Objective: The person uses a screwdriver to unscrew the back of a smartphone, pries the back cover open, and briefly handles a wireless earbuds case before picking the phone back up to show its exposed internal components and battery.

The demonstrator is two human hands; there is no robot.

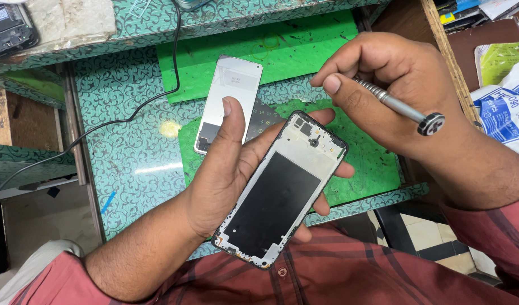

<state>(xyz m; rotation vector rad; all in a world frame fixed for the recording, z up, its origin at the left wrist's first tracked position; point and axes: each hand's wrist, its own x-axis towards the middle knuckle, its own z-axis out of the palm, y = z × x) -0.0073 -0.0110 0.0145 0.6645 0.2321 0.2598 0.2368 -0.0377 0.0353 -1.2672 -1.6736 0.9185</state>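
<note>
My left hand (225, 169) cradles an opened phone frame (279, 189) with its back off, showing a black inner panel and a pale metal plate; my thumb points up beside its left edge. My right hand (384, 85) grips a slim silver screwdriver (400, 107) above the frame's top right corner. The driver's tip is hidden by my fingers. A white phone back cover (231, 93) lies on the table just beyond my left thumb. Next to it a small dark perforated plate (265, 116) peeks out.
A teal patterned table (129, 141) carries green mats (293, 51). A black cable (129, 116) runs across its left side. Another dark device (8, 28) sits at the far left on a raised shelf. Plastic packets (505, 101) lie at the right.
</note>
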